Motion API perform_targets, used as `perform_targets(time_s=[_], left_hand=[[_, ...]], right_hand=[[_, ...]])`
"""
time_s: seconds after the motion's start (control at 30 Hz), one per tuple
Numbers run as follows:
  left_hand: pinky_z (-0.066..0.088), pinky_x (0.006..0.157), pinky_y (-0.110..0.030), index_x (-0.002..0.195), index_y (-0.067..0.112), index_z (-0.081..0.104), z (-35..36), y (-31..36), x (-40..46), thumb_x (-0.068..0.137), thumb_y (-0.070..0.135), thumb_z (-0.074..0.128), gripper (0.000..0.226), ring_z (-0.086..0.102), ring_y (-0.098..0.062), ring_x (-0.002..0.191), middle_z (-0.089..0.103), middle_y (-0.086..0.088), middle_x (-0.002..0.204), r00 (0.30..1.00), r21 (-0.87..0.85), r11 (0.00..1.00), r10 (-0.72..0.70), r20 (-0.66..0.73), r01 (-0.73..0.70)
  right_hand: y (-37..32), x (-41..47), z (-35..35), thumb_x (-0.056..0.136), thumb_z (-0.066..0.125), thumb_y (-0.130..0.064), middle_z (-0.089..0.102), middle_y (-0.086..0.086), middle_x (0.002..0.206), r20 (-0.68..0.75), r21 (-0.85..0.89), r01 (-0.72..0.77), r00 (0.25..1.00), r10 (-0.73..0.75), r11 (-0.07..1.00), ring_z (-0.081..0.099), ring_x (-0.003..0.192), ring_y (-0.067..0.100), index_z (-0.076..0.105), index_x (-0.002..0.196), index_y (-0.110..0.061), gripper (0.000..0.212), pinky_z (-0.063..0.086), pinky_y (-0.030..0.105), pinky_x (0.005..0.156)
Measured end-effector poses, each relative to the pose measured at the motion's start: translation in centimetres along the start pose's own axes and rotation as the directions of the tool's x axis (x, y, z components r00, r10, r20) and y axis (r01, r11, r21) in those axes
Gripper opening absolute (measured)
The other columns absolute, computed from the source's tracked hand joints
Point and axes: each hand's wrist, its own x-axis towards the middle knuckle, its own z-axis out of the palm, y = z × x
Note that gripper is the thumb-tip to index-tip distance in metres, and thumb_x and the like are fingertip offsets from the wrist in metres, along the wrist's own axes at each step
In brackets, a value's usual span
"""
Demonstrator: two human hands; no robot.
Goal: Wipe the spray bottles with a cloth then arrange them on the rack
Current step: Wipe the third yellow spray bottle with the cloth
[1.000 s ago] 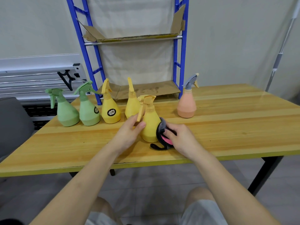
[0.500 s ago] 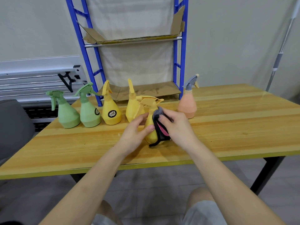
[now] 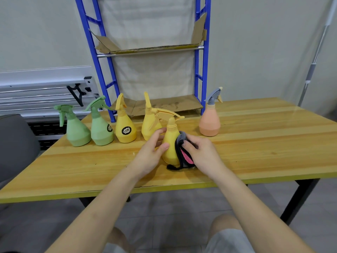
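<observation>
Nearest the table's (image 3: 255, 161) front edge, the left hand (image 3: 149, 154) curls thumb and fingers round the yellow spray bottle (image 3: 170, 143), steadying it, while the right hand (image 3: 202, 152) pinches the folded grey-and-pink cloth (image 3: 182, 154) against its right flank. Since a second ago the cloth has climbed from the bottle's base to its shoulder and the trigger head has swung round, so wiping of this bottle looks well under way. Behind, toward the back edge, stand two green bottles (image 3: 78, 132), two more yellow bottles (image 3: 125, 128) and a peach bottle (image 3: 209, 123), none yet on the blue rack (image 3: 198, 70).
</observation>
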Motion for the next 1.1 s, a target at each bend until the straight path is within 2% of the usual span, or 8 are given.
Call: perform_targets(time_s=[0.17,0.3,0.4,0.6,0.7,0.87,0.93,1.1], left_hand=[[0.034,0.114,-0.024,0.152,0.03,0.039,0.0,0.3,0.2,0.108,0.022,0.051,0.046,0.042,-0.002,0.134,0.049,0.006,0.141,1.0,0.093,0.995,0.026,-0.015,-0.024],[0.032,0.105,-0.018,0.156,0.029,0.037,0.2,0.2,0.3,0.109,0.022,0.048,0.049,0.045,-0.008,0.118,0.047,-0.004,0.132,0.999,0.138,0.99,0.009,-0.044,-0.003],[0.031,0.108,-0.021,0.159,0.031,0.033,0.4,0.4,0.1,0.109,0.024,0.046,0.051,0.046,-0.009,0.128,0.048,0.004,0.135,0.998,0.1,0.995,0.005,-0.058,0.001],[0.05,0.104,-0.034,0.143,0.046,0.04,0.9,0.5,0.0,0.101,0.039,0.061,0.048,0.058,-0.003,0.12,0.063,0.013,0.127,0.992,0.031,0.999,-0.005,-0.127,0.009],[0.046,0.1,-0.025,0.138,0.048,0.041,0.8,0.8,0.2,0.104,0.03,0.059,0.043,0.057,0.0,0.118,0.058,0.027,0.116,0.996,0.045,0.999,0.007,-0.085,-0.003],[0.041,0.108,-0.027,0.146,0.042,0.04,0.6,1.1,0.2,0.107,0.028,0.053,0.044,0.049,0.009,0.125,0.058,0.015,0.138,1.0,0.041,0.999,0.007,-0.026,-0.005],[0.045,0.106,-0.025,0.146,0.042,0.041,0.6,1.3,0.1,0.107,0.029,0.052,0.042,0.051,0.016,0.119,0.06,0.017,0.134,1.0,0.014,1.0,0.003,-0.011,-0.003],[0.049,0.109,-0.041,0.145,0.037,0.042,0.6,1.6,0.0,0.107,0.029,0.051,0.04,0.059,-0.008,0.124,0.063,0.009,0.134,1.0,-0.016,0.999,-0.029,0.0,0.029]], right_hand=[[-2.2,1.3,0.3,0.108,0.056,-0.019,0.074,-0.017,0.086,-0.035,0.163,0.076,0.997,-0.071,0.984,0.066,0.082,0.002,0.075,0.107,-0.03,0.023,0.052,0.023,0.073],[-0.5,0.4,0.0,0.106,0.059,-0.02,0.078,-0.017,0.103,-0.019,0.1,0.059,0.998,-0.057,0.993,0.07,0.097,0.003,0.075,0.126,-0.03,0.027,0.054,0.023,0.083],[1.5,-0.2,-0.4,0.104,0.062,-0.022,0.077,-0.021,0.105,0.008,-0.019,0.005,1.0,-0.005,1.0,0.068,0.1,0.002,0.075,0.126,-0.031,0.028,0.054,0.031,0.088],[1.6,-1.1,0.0,0.102,0.065,-0.024,0.07,-0.02,0.133,-0.017,-0.025,-0.039,0.999,0.038,0.999,0.062,0.125,0.001,0.064,0.142,-0.036,0.042,0.051,0.037,0.111],[0.5,-0.6,0.2,0.104,0.062,-0.024,0.076,-0.018,0.121,-0.054,0.077,-0.017,0.998,0.021,0.997,0.068,0.115,0.003,0.069,0.136,-0.038,0.036,0.055,0.041,0.104],[-0.8,0.5,0.4,0.106,0.061,-0.02,0.077,-0.016,0.117,-0.06,0.211,0.035,0.998,-0.023,0.977,0.07,0.112,0.004,0.066,0.141,-0.031,0.038,0.058,0.031,0.097],[-0.1,0.1,0.1,0.105,0.061,-0.02,0.077,-0.018,0.117,-0.049,0.153,0.035,0.998,-0.028,0.988,0.069,0.114,0.004,0.066,0.141,-0.03,0.037,0.056,0.031,0.1],[1.6,-0.7,-1.7,0.105,0.062,-0.022,0.077,-0.012,0.09,0.056,-0.088,-0.084,0.994,0.089,0.993,0.069,0.089,0.011,0.079,0.104,-0.031,0.02,0.054,0.037,0.084]])
